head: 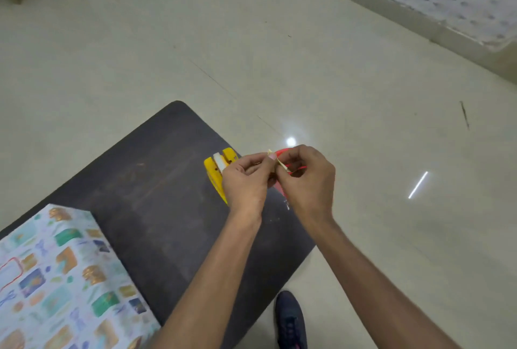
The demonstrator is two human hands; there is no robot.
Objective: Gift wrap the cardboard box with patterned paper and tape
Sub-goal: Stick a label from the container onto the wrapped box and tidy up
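The cardboard box, already covered in patterned paper, lies at the near left of the dark counter; I judge it is set aside there so the hands have room at the far right edge; there the left hand and the right hand each close their grip on a small pale strip of tape, pinching it between the fingertips, probably to prepare it for a seam; the yellow dispenser just beside them carries a white tape roll; a red thing under the right hand is half hidden.

Bare forearms, left hand, right hand, dark navy lace-up shoe, pink trim near its sole
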